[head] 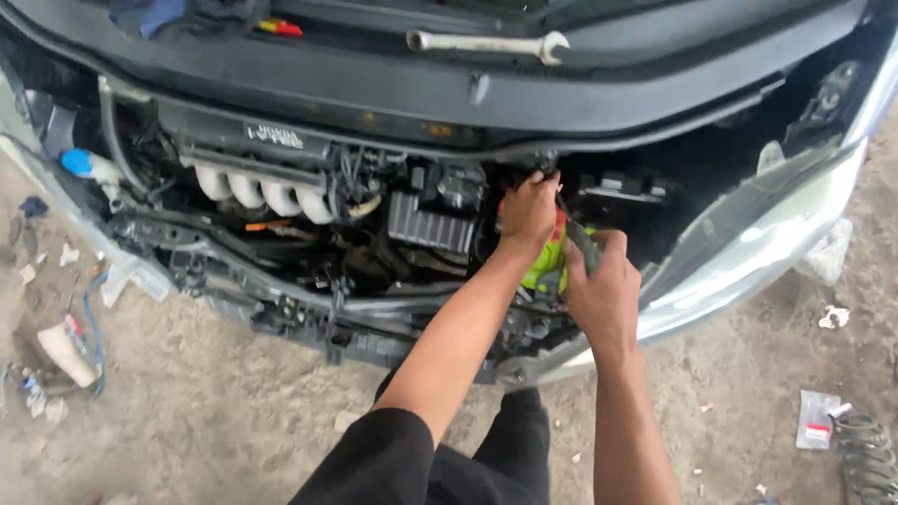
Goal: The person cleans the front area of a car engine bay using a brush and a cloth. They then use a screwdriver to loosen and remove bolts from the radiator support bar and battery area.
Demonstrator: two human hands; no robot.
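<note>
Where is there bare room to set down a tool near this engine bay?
The dark cowl ledge is bare right of the wrench; sandy ground lies open between the bumper and the litter at left. Around the left hand and right hand, hoses and parts crowd tightly.

A steel spanner (488, 42) lies on the far cowl, a red-handled tool (280, 27) to its left. Pale intake pipes (262, 192) sit left in the bay. A coil spring (868, 458) (rusty-looking) lies near right on the sandy ground (215, 411), beside a small packet (817, 419).
</note>
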